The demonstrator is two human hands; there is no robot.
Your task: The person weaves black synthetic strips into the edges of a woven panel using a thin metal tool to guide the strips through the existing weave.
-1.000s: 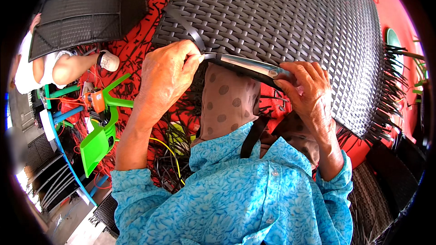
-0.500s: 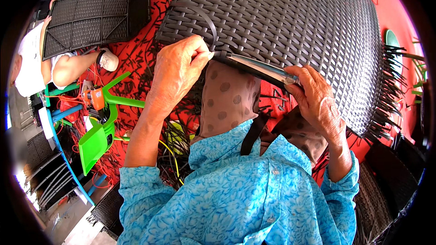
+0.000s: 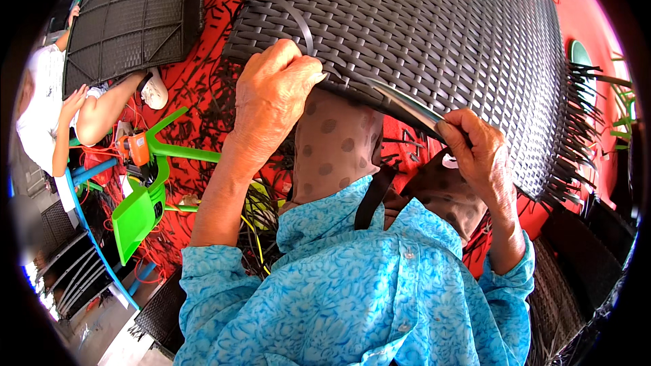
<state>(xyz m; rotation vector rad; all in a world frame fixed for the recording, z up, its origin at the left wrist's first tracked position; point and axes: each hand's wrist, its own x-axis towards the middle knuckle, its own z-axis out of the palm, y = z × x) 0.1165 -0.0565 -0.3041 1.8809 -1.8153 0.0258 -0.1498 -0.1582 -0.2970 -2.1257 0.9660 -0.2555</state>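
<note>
A large dark woven panel [image 3: 420, 34] of flat plastic strips lies across my lap, its near edge between my hands. At its near left corner my left hand [image 3: 274, 91] is closed in a pinch. A loose dark strip [image 3: 298, 20] arches over the weave and runs down into those fingers. My right hand [image 3: 475, 146] grips a slim, pointed silver metal blade [image 3: 407, 103]. The blade slants along the near edge, its tip toward my left hand. Whether the tip touches the weave, I cannot tell; my fingers cover the tool's handle end.
Uncut strip ends [image 3: 580, 135] bristle from the panel's right side. Dark scraps litter the red floor [image 3: 203, 88]. A bright green plastic chair [image 3: 139, 213] and an orange tool [image 3: 135, 148] stand at left. Beyond them a seated person [image 3: 51, 108] holds another woven panel [image 3: 125, 24].
My right hand and the blade have lifted slightly; the blade's tip has shifted right, away from my left hand. My left hand has turned a little, still on the strip.
</note>
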